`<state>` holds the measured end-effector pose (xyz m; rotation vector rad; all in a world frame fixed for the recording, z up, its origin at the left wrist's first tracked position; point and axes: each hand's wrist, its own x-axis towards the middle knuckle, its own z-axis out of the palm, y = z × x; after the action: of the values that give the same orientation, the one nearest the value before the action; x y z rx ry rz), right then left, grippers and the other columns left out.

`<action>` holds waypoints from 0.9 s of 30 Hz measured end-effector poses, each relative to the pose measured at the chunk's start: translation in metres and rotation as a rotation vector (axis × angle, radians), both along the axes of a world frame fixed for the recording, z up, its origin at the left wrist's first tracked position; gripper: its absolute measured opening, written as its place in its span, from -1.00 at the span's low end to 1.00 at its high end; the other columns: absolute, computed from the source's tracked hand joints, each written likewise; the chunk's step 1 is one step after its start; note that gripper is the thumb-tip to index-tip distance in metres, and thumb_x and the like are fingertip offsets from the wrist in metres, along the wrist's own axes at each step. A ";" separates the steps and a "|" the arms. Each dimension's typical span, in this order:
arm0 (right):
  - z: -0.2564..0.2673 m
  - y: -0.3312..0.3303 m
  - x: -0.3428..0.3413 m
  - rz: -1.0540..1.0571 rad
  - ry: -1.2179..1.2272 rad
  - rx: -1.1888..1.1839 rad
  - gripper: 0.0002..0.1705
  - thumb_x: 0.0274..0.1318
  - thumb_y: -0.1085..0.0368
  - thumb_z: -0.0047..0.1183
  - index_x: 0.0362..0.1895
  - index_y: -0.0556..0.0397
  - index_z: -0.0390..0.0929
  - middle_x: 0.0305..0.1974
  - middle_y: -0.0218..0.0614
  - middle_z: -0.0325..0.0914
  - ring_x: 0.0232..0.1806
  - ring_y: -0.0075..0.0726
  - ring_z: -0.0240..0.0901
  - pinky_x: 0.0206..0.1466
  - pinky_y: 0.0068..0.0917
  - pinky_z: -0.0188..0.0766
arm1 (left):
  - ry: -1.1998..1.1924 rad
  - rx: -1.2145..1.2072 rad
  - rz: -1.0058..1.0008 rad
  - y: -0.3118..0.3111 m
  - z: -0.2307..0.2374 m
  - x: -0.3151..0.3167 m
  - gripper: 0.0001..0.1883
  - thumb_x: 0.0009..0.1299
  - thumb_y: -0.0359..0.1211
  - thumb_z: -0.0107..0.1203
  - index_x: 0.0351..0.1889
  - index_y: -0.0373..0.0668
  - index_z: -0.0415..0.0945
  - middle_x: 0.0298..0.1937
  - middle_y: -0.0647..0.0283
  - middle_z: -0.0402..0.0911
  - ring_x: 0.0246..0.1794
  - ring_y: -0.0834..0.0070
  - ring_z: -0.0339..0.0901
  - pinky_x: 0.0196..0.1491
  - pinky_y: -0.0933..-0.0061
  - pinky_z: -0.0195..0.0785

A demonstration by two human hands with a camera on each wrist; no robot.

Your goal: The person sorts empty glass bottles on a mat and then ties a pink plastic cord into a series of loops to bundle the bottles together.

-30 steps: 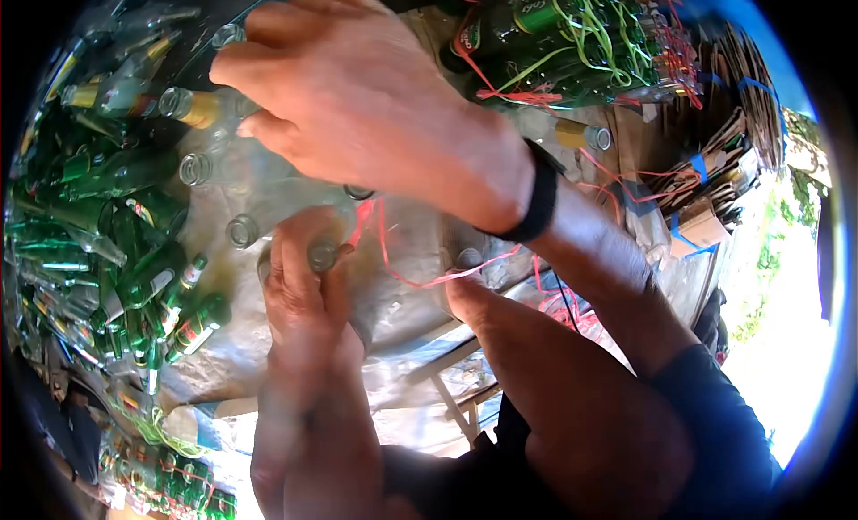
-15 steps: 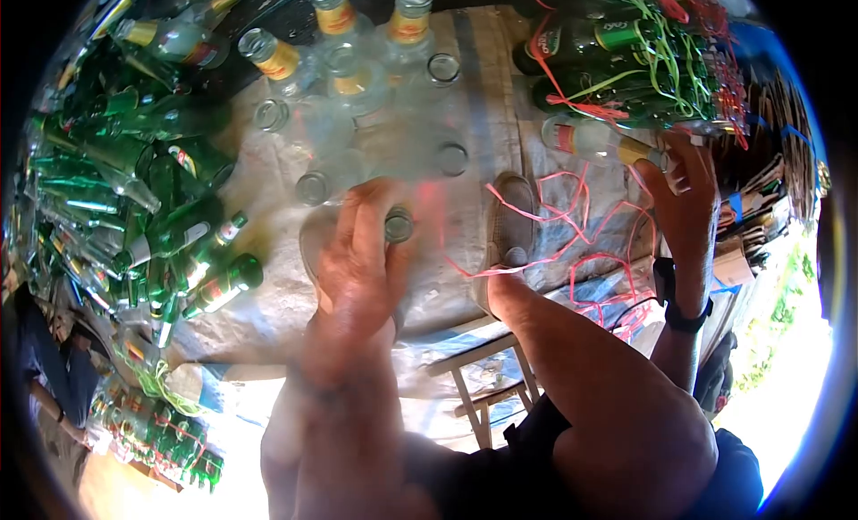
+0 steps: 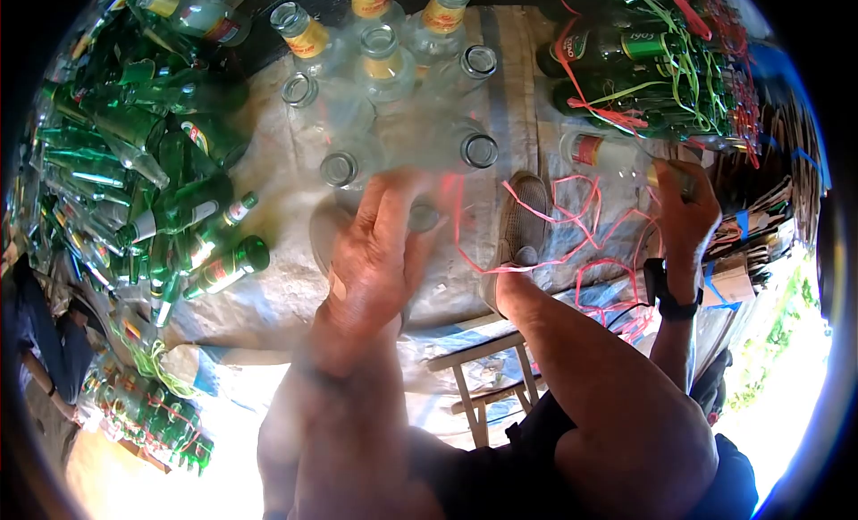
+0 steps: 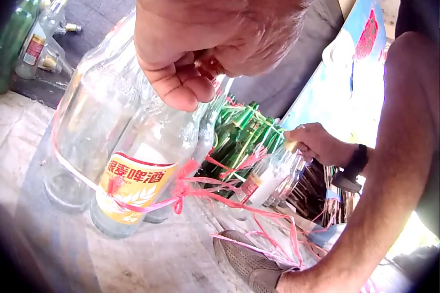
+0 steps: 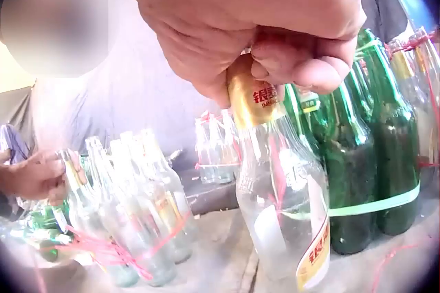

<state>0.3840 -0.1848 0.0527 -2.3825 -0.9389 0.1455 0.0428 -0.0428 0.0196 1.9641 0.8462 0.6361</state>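
Note:
My left hand [image 3: 371,252] grips the neck of a clear glass bottle at the near side of a standing cluster of clear bottles [image 4: 137,193]. Pink string [image 4: 179,193] runs round the cluster and is knotted at its side. Several of these bottles bear yellow or gold neck labels, seen from above in the head view. Off to the right, my right hand [image 3: 688,212] holds another clear bottle [image 5: 282,183] by its gold-labelled neck, fingers curled round the top. That bottle stands beside bundled green bottles [image 5: 350,183].
Loose green bottles [image 3: 170,207] lie heaped at the left. Stacked flattened cardboard [image 3: 769,216] stands at the right, past the green bundle. Loose pink string [image 3: 581,207] trails over the sheet near my shoe [image 3: 523,216]. A wooden stool [image 3: 474,368] is close to my leg.
My right hand has moved from above the clear cluster over to the right and taken hold of the gold-necked bottle there. My left hand keeps its hold; the head view has shifted.

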 end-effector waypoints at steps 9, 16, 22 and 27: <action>0.106 -0.019 0.008 0.361 -0.256 0.277 -0.80 0.18 0.54 0.18 -0.09 0.15 0.64 -0.13 -0.17 0.69 -0.09 -0.22 0.62 -0.07 -0.31 0.61 | -0.018 0.040 -0.004 0.002 -0.013 -0.003 -0.54 0.26 -0.58 0.19 0.15 -0.23 0.44 0.10 0.00 0.55 -0.12 -0.05 0.65 -0.18 0.13 0.56; 0.163 0.046 -0.025 0.682 -1.655 0.173 -0.48 0.41 0.02 0.10 0.29 0.02 0.38 0.05 -0.11 0.65 -0.30 0.01 0.64 -0.24 -0.20 0.63 | -0.006 0.141 0.006 0.000 -0.015 -0.004 -0.55 0.29 -0.52 0.23 0.16 -0.26 0.43 0.06 -0.05 0.57 -0.12 -0.06 0.64 -0.16 0.15 0.55; 0.119 0.045 -0.077 0.447 -1.688 0.233 -0.57 0.32 0.17 0.23 0.09 0.25 0.54 -0.03 0.02 0.68 -0.19 -0.08 0.66 -0.06 -0.25 0.64 | 0.024 0.107 0.044 -0.003 -0.010 -0.006 -0.52 0.27 -0.53 0.23 0.18 -0.28 0.44 0.08 -0.09 0.56 -0.08 -0.07 0.64 -0.13 0.15 0.56; 0.106 0.052 -0.058 -0.265 -1.396 -0.078 -0.62 0.26 0.27 0.32 -0.04 0.40 0.64 -0.08 0.11 0.69 -0.11 -0.15 0.67 0.07 -0.29 0.65 | 0.000 0.091 0.023 -0.001 -0.011 -0.006 -0.51 0.26 -0.55 0.19 0.20 -0.29 0.43 0.11 -0.10 0.55 -0.06 -0.09 0.63 -0.10 0.12 0.58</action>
<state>0.3260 -0.1327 0.1591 -2.4489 -1.0851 -1.7712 0.0364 -0.0437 0.0083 2.0384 0.8540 0.6988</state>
